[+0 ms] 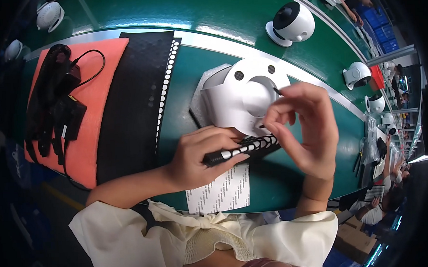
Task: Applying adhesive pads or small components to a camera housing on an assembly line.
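Note:
In front of me a white rounded plastic housing [222, 102] lies tilted, with a large round opening and two dark round spots on its top face. My left hand [203, 153] is closed at its near side, gripping a bent black sheet with white round spots [253, 146] below the housing. My right hand [309, 124] hovers at the housing's right edge, thumb and fingers curled in a pinch. Small dark bits show by its fingertips; whether it holds them I cannot tell. Beneath my left hand lies a white printed backing sheet [221, 193].
To the left, a black sheet [126, 99] edged with white dots lies beside an orange foam pad [101, 67] bearing black adapters and cables [69, 111]. White camera units [297, 22] stand beyond on the green bench. At the far right people work along the line.

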`<act>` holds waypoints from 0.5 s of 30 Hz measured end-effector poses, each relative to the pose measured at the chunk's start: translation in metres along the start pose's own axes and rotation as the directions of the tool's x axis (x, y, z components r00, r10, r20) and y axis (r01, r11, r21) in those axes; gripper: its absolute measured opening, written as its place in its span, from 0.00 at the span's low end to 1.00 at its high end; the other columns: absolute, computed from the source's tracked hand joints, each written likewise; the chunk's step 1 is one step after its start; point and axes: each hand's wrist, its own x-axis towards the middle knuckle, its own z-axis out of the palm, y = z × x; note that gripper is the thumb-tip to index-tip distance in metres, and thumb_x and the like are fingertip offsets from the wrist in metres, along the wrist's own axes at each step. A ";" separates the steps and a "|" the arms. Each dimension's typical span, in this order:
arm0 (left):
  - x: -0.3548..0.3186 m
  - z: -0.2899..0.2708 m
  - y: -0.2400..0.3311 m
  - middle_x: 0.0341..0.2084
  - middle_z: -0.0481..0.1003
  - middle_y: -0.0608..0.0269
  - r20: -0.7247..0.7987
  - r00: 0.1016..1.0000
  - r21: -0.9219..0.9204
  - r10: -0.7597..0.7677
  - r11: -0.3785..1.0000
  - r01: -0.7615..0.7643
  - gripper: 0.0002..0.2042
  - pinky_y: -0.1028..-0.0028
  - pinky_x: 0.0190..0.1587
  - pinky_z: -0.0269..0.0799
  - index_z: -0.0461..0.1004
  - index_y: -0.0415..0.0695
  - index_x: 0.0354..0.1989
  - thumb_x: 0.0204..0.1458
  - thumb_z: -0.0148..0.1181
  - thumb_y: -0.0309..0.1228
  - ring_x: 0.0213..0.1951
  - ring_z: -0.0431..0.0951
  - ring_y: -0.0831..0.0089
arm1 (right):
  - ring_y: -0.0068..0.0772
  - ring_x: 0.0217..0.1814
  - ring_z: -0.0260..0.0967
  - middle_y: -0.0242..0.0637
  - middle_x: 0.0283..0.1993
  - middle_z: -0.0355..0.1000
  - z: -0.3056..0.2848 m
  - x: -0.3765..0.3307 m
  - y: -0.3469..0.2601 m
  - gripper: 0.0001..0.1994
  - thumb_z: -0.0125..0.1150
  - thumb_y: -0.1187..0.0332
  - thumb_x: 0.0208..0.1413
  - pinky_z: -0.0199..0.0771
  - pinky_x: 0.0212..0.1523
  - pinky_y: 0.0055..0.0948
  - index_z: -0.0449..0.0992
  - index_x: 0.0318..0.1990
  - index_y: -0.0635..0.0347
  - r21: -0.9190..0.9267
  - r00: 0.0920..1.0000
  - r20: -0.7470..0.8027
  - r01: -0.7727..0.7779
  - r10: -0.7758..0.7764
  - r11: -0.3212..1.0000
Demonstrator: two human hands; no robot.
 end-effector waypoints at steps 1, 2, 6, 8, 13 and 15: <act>0.001 0.001 -0.001 0.30 0.73 0.55 0.005 0.994 0.086 0.108 0.990 -0.108 0.10 0.72 0.33 0.70 0.71 0.38 0.26 0.35 0.66 0.23 0.30 0.75 0.62 | 0.18 0.31 0.63 0.33 0.30 0.68 0.001 0.002 0.002 0.22 0.54 0.86 0.41 0.57 0.31 0.17 0.59 0.46 0.65 -0.027 1.000 0.031 0.004 -0.003 1.000; 0.001 0.001 0.000 0.30 0.73 0.55 0.006 0.994 0.084 0.107 0.991 -0.108 0.10 0.72 0.33 0.70 0.71 0.38 0.26 0.35 0.66 0.23 0.30 0.75 0.62 | 0.18 0.31 0.63 0.33 0.30 0.68 0.002 0.003 0.002 0.21 0.54 0.86 0.42 0.57 0.30 0.16 0.59 0.46 0.65 -0.046 0.999 0.049 -0.009 0.011 0.999; 0.001 -0.002 0.000 0.34 0.71 0.52 0.035 0.980 0.111 0.194 0.974 -0.197 0.10 0.71 0.33 0.70 0.72 0.39 0.27 0.35 0.66 0.23 0.31 0.75 0.61 | 0.17 0.29 0.63 0.33 0.29 0.69 0.004 0.005 0.003 0.20 0.53 0.86 0.43 0.58 0.28 0.14 0.60 0.45 0.65 -0.095 0.995 0.098 -0.019 0.028 0.995; 0.001 -0.002 0.000 0.33 0.72 0.53 0.023 0.984 0.100 0.177 0.979 -0.179 0.11 0.71 0.33 0.70 0.71 0.38 0.28 0.34 0.66 0.23 0.30 0.75 0.61 | 0.16 0.29 0.63 0.33 0.29 0.69 0.005 0.006 0.004 0.19 0.53 0.86 0.43 0.59 0.28 0.13 0.60 0.45 0.65 -0.113 0.992 0.127 -0.008 0.022 0.994; 0.001 -0.006 0.000 0.31 0.73 0.53 0.015 0.994 0.058 0.108 0.992 -0.109 0.10 0.70 0.35 0.70 0.71 0.36 0.27 0.34 0.65 0.22 0.30 0.75 0.60 | 0.24 0.28 0.66 0.32 0.27 0.70 -0.001 0.008 -0.001 0.21 0.61 0.82 0.34 0.59 0.27 0.20 0.69 0.41 0.63 -0.525 0.908 0.293 0.415 -0.299 0.743; 0.002 -0.009 -0.001 0.30 0.74 0.52 0.042 0.995 0.029 0.094 0.995 -0.095 0.09 0.71 0.36 0.70 0.71 0.36 0.26 0.35 0.65 0.21 0.31 0.76 0.60 | 0.26 0.27 0.66 0.30 0.30 0.73 0.005 0.002 -0.007 0.21 0.63 0.75 0.32 0.59 0.27 0.22 0.73 0.40 0.62 -0.679 0.842 0.364 0.532 -0.398 0.506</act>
